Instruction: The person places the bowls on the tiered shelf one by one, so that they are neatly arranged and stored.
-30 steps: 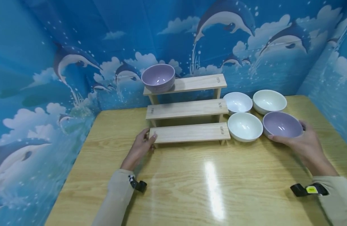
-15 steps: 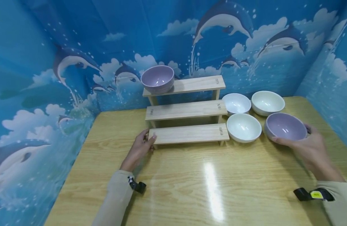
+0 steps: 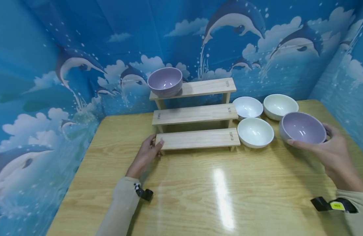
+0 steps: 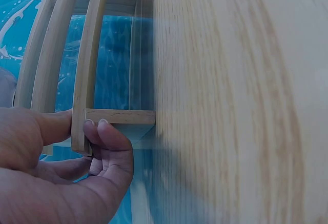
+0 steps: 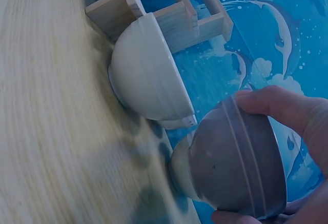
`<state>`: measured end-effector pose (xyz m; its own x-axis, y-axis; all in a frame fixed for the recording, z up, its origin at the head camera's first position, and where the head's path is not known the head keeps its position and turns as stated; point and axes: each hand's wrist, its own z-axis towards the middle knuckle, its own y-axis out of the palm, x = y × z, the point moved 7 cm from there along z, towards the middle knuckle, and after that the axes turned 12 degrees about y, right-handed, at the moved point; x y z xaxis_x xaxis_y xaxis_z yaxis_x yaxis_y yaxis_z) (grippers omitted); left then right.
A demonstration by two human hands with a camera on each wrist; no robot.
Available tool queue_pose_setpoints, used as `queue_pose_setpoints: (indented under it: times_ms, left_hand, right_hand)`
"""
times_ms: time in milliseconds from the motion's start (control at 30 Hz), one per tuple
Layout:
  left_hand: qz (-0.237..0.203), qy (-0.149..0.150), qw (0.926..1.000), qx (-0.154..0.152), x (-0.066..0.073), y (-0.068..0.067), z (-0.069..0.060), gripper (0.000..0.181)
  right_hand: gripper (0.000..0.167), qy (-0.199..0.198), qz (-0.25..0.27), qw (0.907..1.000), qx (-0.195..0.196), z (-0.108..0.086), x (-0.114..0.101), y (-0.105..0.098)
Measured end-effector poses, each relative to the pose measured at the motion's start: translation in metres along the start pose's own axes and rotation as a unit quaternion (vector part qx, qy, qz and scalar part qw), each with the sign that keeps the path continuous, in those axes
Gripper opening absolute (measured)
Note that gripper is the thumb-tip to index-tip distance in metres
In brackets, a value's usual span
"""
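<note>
The right hand (image 3: pixel 333 149) grips a purple bowl (image 3: pixel 302 127), best kept clear of the white bowls (image 3: pixel 255 132); the left hand (image 3: pixel 145 153) pinches the lowest wooden shelf (image 3: pixel 197 139). Light steadying should suffice.

Blue dolphin-print backdrop (image 3: pixel 158 29), wood-grain table (image 3: pixel 184 200), bright streak of reflected light (image 3: pixel 224 200)

Head view: scene recorded from above, faced forward and down, far enough back for the left hand (image 3: pixel 144 154), the right hand (image 3: pixel 332 147), the tabletop (image 3: pixel 181 190) and the dolphin backdrop (image 3: pixel 181 36) to be included. Left wrist view: taken low and close, rolled, tabletop shown at right. Right wrist view: likewise low and close, rolled the other way, tabletop at left. The wooden stand (image 3: pixel 196 114) is shared by all three; the held purple bowl (image 3: pixel 302 128), by head and right wrist.
</note>
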<state>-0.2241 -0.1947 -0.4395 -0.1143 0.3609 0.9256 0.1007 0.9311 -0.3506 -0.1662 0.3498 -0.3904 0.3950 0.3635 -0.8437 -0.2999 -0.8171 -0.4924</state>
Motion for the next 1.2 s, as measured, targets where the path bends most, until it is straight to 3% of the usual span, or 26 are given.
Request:
queue_pose_setpoints:
  times_ms: [267, 533, 1200]
  left_hand:
    - [0.000, 0.001, 1.0000, -0.001, -0.001, 0.000, -0.001, 0.070]
    - [-0.002, 0.003, 1.0000, -0.002, 0.000, -0.001, -0.001, 0.071]
    - [-0.010, -0.001, 0.9999, -0.005, 0.001, 0.000, -0.001, 0.071]
  right_hand:
    - [0.107, -0.030, 0.007, 0.9995, 0.005, -0.007, -0.015, 0.000]
    - [0.110, -0.033, -0.007, 0.9994, -0.001, -0.015, -0.037, 0.007]
    - [0.106, -0.065, 0.012, 0.9961, -0.058, -0.026, -0.084, 0.029]
